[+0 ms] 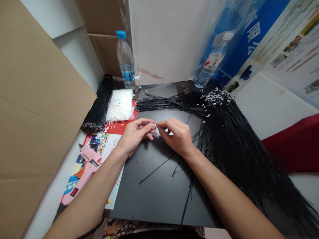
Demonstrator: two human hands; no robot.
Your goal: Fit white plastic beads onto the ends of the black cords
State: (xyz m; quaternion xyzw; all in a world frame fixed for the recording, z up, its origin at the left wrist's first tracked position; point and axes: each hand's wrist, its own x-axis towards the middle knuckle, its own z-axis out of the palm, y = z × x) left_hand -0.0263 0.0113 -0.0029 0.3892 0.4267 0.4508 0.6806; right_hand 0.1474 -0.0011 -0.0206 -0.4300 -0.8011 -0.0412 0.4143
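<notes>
A wide black board (154, 189) lies in front of the person, and a big fan of thin black wires (239, 156) spreads across its far right side. Above the board, the left hand (136, 136) and the right hand (175, 137) work close together, both grips clenched at the fingertips for fine control. The left fingers pinch a thin black wire (148, 124). Its long axis lies almost level and points right, toward a tiny white connector (155, 124) in the right fingertips, though this small detail is hard to see.
</notes>
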